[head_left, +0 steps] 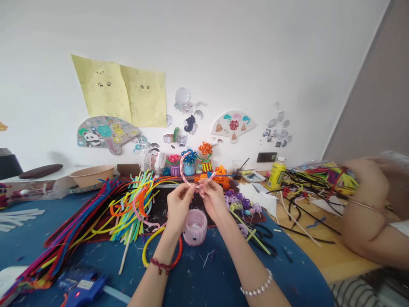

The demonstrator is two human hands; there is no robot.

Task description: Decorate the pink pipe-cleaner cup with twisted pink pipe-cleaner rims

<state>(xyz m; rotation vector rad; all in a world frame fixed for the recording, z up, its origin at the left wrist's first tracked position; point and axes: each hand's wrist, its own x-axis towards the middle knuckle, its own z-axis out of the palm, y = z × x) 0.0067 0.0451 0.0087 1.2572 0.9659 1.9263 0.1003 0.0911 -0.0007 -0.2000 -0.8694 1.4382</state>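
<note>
Nearest you, lower left, a blue hot-glue gun (81,288) lies on the blue tabletop (198,285), a small red light showing. Past it, a yellow-and-red hoop (147,252) lies partly behind your left forearm. A lilac-pink ribbed pot (194,238) stands upright between your forearms, touched by neither hand. Beyond and above it, your left hand (179,201) and right hand (211,197) are closed, fingertips pinching the pink-and-white twisted chenille stem (182,166); it is off the table, one end curving upward at left, the other slanting up past your right fingers. Judgement: the step in hand appears to be twisting or joining the stem near its middle. The next move calls for one hand to keep that point firm while the other works the strand, without crushing the curve. Loose chenille stems (132,213) spread to the left; purple flowers (238,200) lie to the right. Farther off, potted craft flowers (189,164) line the wall, and a yellow bottle (276,174) stands near another person's arm (364,209).
</note>
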